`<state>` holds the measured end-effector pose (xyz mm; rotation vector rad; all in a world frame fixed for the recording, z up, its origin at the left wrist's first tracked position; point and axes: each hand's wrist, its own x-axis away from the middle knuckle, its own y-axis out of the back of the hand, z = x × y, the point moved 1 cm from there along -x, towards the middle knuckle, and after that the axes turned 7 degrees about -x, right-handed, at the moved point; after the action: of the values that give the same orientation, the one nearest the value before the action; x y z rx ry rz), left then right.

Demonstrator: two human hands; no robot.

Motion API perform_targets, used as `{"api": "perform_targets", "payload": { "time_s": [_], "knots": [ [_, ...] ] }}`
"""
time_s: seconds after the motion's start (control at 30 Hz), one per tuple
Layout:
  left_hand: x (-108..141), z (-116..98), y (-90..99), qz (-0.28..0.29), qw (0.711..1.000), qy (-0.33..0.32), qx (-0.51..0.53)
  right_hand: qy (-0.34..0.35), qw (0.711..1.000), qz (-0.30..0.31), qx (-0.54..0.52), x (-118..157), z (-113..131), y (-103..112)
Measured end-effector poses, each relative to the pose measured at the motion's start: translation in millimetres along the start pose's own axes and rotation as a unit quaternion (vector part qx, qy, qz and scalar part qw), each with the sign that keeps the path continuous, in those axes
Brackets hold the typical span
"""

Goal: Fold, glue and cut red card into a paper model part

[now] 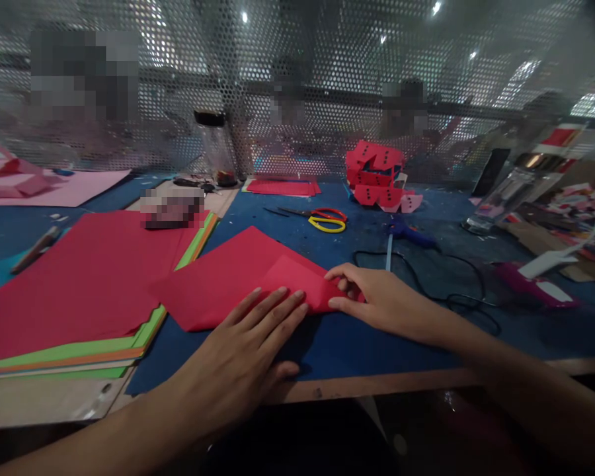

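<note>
A red sheet of paper [223, 277], partly folded over, lies on the blue table in front of me. My left hand [262, 337] rests flat on its near side, fingers stretched out. At the paper's right end my right hand [361, 294] pinches the folded edge between thumb and curled fingers. Left of it, and slightly under its left corner, is a stack of red paper [89, 277] with green and orange sheets below. Beyond the folded paper lie scissors [322, 218] with one red and one yellow handle.
A blue glue gun [411, 233] with a black cable lies at right, near a purple-and-white device [535, 284]. Red cut-paper pieces [377, 175] stand at the back. Glass bottles [218, 149] rise near the perforated metal screen [317, 79]. Pink paper [84, 185] lies far left.
</note>
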<state>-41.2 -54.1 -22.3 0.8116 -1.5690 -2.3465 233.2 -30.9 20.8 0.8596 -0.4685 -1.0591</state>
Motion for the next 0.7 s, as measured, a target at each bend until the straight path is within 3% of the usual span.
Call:
{"api": "perform_targets", "payload": {
  "time_s": [0.37,0.7],
  "knots": [
    [-17,18,-1.2,0.023,0.999,-0.015,0.016,0.035,0.991,0.007,0.127,0,4,6],
    [-27,26,4.4,-0.016,1.0,-0.012,0.0,0.046,0.986,0.033,0.155,-6,-6,2]
  ]
}}
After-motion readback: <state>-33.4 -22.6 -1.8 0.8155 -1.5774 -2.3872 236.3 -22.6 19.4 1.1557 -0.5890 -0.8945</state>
